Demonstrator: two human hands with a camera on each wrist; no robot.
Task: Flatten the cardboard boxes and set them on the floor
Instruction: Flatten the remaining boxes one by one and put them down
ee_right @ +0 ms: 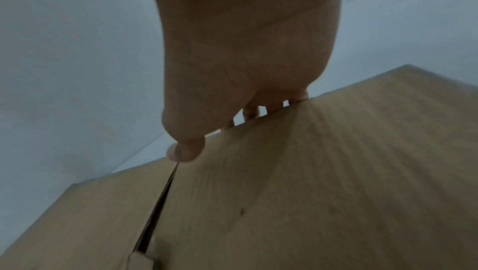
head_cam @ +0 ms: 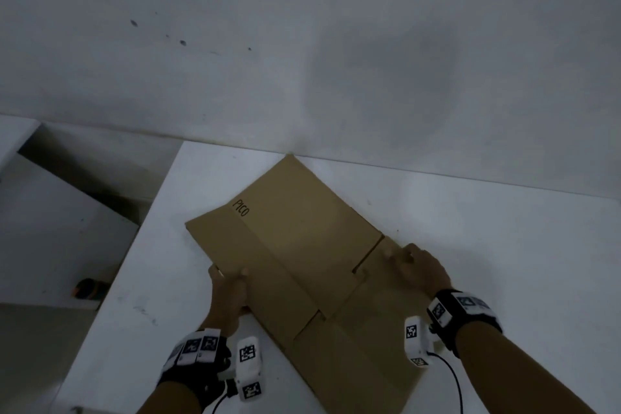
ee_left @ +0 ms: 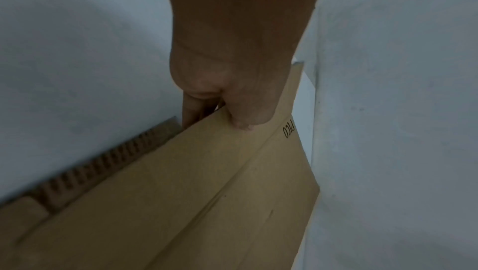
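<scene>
A brown cardboard box (head_cam: 295,245), folded flat and printed "PICO", lies slantwise on the white table (head_cam: 487,245). My left hand (head_cam: 228,282) grips its left edge, thumb on top and fingers underneath; the left wrist view shows that same pinch on the cardboard box (ee_left: 207,192) by the left hand (ee_left: 227,110). My right hand (head_cam: 420,265) grips the right edge at a flap, thumb on top. In the right wrist view the right hand (ee_right: 232,110) has its fingers curled over the edge of the cardboard box (ee_right: 310,172), beside a slit between flaps.
The white wall (head_cam: 302,44) rises right behind the table. Left of the table a gap drops to the floor (head_cam: 50,228), where a small dark and orange object (head_cam: 89,287) lies. Cables run from both wrist cameras.
</scene>
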